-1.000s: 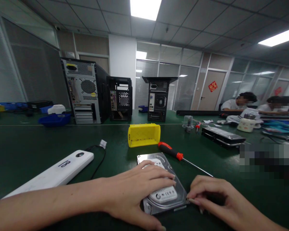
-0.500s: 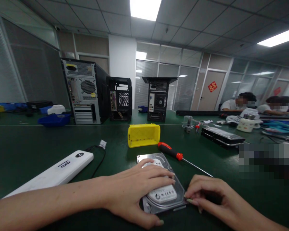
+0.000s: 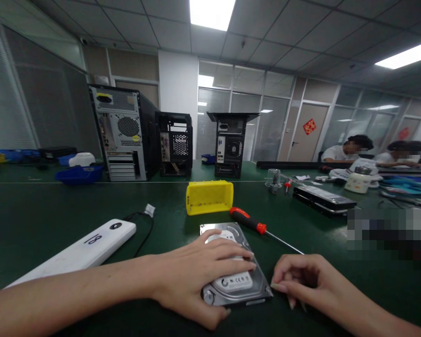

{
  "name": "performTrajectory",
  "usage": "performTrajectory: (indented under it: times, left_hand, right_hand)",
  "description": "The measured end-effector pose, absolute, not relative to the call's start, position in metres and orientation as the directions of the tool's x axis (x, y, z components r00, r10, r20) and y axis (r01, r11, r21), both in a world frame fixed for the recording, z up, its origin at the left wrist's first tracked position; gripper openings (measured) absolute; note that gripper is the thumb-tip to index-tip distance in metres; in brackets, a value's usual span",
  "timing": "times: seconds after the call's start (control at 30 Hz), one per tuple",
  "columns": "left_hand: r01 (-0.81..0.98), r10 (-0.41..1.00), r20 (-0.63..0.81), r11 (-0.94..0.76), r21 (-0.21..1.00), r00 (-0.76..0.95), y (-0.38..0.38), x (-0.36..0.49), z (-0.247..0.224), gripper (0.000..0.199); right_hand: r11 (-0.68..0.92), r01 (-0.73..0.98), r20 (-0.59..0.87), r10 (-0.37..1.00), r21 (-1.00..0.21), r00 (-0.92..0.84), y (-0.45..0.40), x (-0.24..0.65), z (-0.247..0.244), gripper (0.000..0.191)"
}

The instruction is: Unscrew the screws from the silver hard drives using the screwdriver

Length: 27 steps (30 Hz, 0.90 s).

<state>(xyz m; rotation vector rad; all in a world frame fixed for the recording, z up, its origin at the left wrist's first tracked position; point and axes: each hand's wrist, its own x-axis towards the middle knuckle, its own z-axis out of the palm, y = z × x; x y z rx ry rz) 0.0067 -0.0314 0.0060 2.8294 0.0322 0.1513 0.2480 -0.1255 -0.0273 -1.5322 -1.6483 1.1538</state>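
A silver hard drive (image 3: 261, 281) with a white label lies on the green table in front of me. Across its left part rests my left hand (image 3: 203, 267), fingers spread over the top and thumb near the lower edge. Just beyond the drive's lower right corner is my right hand (image 3: 298, 281), thumb and index finger pinched together; whatever may be between the tips is too small to make out. A red and black screwdriver (image 3: 247, 219) lies behind the drive, its shaft pointing toward my right hand. Behind the drive a yellow bin (image 3: 209, 197) lies on its side.
A white power strip (image 3: 87, 248) marked 18 lies at left. Computer cases (image 3: 126, 135) stand at the back. On the right are stacked drives (image 3: 324, 197), a small jar (image 3: 274, 180) and a cream bottle (image 3: 358, 181). People sit farther back right.
My right hand's fingertips have moved slightly away from the drive's corner. The drive's near end has shifted a little under my left hand.
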Motion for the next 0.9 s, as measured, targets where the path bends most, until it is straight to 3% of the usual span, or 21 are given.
performTrajectory:
  times: [0.3,0.9]
  left_hand:
    - [0.069,0.105,0.106,-0.952,0.300,0.989,-0.025,0.005,0.001,0.089]
    - [0.057,0.090,0.115,-0.964,0.259,0.989,-0.035,0.005,0.005,0.080]
  right_hand:
    - [-0.163,0.162,-0.181,0.978,-0.973,-0.104,-0.116,0.243,-0.019,0.026]
    - [0.071,0.331,0.014,0.985,-0.941,-0.172,-0.113,0.247,-0.023,0.027]
